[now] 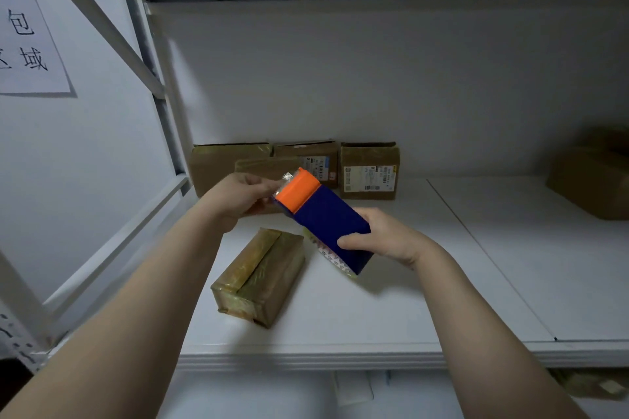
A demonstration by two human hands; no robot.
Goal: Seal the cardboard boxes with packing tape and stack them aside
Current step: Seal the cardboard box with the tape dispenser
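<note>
The tape dispenser (pixel 326 218), blue with an orange head (pixel 297 188), is held in the air. The right grip (pixel 384 236) is clamped round its lower end, and the left grip (pixel 238 196) pinches the crinkled tape end (pixel 284 180) at the head. Below and between the two grips a cardboard box (pixel 262 274) lies on the shelf (pixel 374 309), already glossy with tape.

This looks like freeing the tape end for another strip. The next move probably calls for drawing the tape out taut and laying it along a box seam.

Beyond the left grip, taped boxes (pixel 369 170) stand against the wall. A patterned patch (pixel 332 258) under the dispenser is half hidden, and I cannot tell what it is. Far to the right of the right grip, another box (pixel 592 177) is blurred and cut off.
</note>
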